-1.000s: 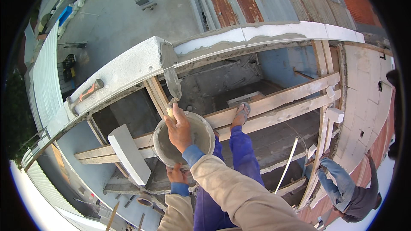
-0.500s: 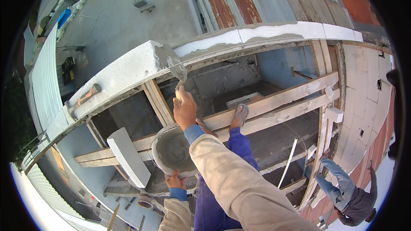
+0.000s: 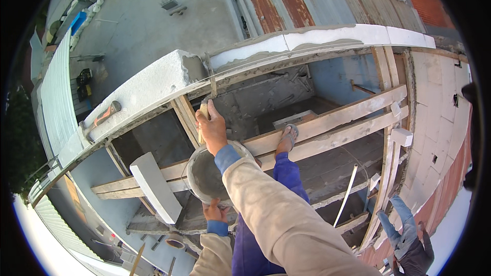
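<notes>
My right hand point(image 3: 212, 129) is wrapped round the wooden handle of a trowel point(image 3: 204, 116). The trowel's blade stands nearly edge-on beside the mortar-coated end of a white block point(image 3: 148, 84) on the wall; whether it touches is hard to tell. Below, my left hand point(image 3: 215, 211) grips the near rim of a round bucket point(image 3: 191, 176) with grey mortar point(image 3: 208, 174) inside. My right wrist hides part of the far rim. A hammer point(image 3: 106, 114) with an orange-and-dark handle lies on the wall to the left.
Planks point(image 3: 327, 105) span the open gap below, with my foot point(image 3: 289, 135) on them. A loose white block point(image 3: 155, 186) leans across the planks at left. White blocks point(image 3: 353, 35) line the wall at right. Another person point(image 3: 409, 240) is at lower right.
My right hand has drawn back a little toward the left, and the trowel blade has turned from broadside to edge-on. The bucket has shifted slightly right. The other person has moved lower in view.
</notes>
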`<act>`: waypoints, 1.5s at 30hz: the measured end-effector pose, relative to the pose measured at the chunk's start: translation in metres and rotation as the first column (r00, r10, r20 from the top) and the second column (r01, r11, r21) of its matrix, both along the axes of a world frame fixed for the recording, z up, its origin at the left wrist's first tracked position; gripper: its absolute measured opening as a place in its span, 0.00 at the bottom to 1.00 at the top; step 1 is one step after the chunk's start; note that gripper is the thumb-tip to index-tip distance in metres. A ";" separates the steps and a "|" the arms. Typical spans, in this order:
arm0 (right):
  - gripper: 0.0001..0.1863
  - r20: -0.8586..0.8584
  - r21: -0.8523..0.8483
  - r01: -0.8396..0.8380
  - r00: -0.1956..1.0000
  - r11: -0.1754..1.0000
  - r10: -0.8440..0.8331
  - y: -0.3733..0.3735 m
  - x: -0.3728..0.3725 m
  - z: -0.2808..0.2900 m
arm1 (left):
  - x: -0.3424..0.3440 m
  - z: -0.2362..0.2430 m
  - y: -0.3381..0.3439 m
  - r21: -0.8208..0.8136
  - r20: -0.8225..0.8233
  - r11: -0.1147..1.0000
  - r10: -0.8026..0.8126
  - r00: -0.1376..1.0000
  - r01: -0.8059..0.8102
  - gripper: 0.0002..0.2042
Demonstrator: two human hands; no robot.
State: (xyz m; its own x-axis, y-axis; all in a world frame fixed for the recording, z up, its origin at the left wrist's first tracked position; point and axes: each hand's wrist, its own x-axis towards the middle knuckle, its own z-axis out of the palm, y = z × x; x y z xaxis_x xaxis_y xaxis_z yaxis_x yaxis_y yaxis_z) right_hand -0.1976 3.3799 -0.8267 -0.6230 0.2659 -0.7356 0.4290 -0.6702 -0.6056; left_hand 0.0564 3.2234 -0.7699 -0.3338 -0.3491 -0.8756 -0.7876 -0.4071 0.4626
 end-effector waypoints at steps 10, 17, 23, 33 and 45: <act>0.37 0.052 0.099 -0.149 0.988 0.984 0.145 -0.033 0.099 0.060 | 0.011 -0.026 0.008 0.014 -0.022 0.996 0.092 0.996 -0.092 0.32; 0.34 -0.050 0.167 -0.054 0.997 0.984 0.063 -0.033 0.026 0.053 | 0.015 -0.027 0.011 0.003 0.004 0.995 0.100 0.995 -0.100 0.32; 0.31 0.017 0.400 -0.349 0.928 0.848 0.373 0.021 0.159 0.077 | 0.002 -0.033 0.021 0.017 0.007 0.997 0.076 0.997 -0.076 0.32; 0.24 0.565 0.015 -0.924 0.323 0.382 0.760 0.199 0.242 0.079 | -0.013 -0.052 0.103 0.064 0.043 0.913 -0.405 0.913 0.402 0.32; 0.20 0.426 -0.026 0.365 0.846 0.931 -0.320 0.296 0.256 0.008 | 0.031 -0.109 0.300 0.013 -0.097 0.178 -0.979 0.179 0.984 0.45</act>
